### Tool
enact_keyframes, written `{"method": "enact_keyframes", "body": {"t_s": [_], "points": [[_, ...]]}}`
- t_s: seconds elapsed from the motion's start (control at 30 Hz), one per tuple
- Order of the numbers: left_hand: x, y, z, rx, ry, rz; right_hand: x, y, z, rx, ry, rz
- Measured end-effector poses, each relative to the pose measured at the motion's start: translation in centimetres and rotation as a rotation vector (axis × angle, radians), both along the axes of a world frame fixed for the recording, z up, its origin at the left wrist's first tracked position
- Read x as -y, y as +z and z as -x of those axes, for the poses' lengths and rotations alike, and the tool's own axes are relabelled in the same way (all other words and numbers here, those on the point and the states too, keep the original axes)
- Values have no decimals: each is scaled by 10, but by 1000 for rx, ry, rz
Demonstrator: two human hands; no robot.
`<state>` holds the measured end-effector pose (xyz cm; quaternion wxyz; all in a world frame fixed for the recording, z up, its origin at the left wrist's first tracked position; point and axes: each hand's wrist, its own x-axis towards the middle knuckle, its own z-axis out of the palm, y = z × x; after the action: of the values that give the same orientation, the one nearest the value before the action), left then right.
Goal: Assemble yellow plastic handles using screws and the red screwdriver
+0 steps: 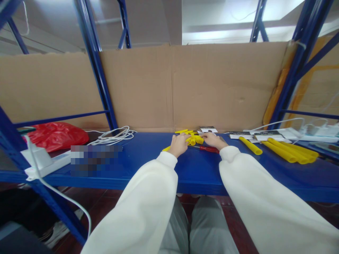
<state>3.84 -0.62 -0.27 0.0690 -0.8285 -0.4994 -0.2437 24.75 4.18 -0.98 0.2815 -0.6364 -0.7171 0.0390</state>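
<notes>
A cluster of short yellow plastic pieces (196, 140), some tube-shaped, lies on the blue shelf between my hands. My left hand (179, 144) is closed at the left side of the cluster, its fingers bent round a yellow piece. From the right, my right hand (210, 139) reaches in with its fingertips together against the cluster; what they pinch is too small to make out. Just below that hand lies a screwdriver (209, 149) with a red handle, its shaft pointing left. Another yellow piece (166, 149) shows partly behind my left wrist.
Long yellow tubes (287, 151) lie at the right, beside black-and-white cards (268, 134). At the left are a coiled white cable (119, 135), a red plastic bag (59, 135) and a power strip (57, 162). A cardboard panel (140, 88) closes off the back; blue posts (96, 67) frame the shelf.
</notes>
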Motion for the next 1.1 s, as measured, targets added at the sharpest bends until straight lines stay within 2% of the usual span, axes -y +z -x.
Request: {"method": "enact_keyframes", "body": {"t_s": [0.1,0.17,0.23,0.3,0.4,0.67,0.77,0.97,1.1], "points": [[-1,0,0,-7,-9,6,10,9,9,-424,93,12],[-2,0,-1,-10,-15,10,20,13,17,-681,213,125],[-2,0,-1,-9,-25,13,31,15,25,-838,295,231],[-2,1,0,-2,-35,10,39,16,32,-911,316,264],[-3,1,1,25,-51,-7,40,17,35,-992,269,213],[-7,-5,-1,141,-191,-8,25,26,15,-1419,87,-122],[-8,-6,-2,163,-210,-7,25,30,11,-1551,-1,-203],[-5,-4,-2,179,-200,-28,30,36,6,-1661,-106,-223],[-1,2,-1,228,-126,-69,32,35,5,-1621,-13,-203]]}}
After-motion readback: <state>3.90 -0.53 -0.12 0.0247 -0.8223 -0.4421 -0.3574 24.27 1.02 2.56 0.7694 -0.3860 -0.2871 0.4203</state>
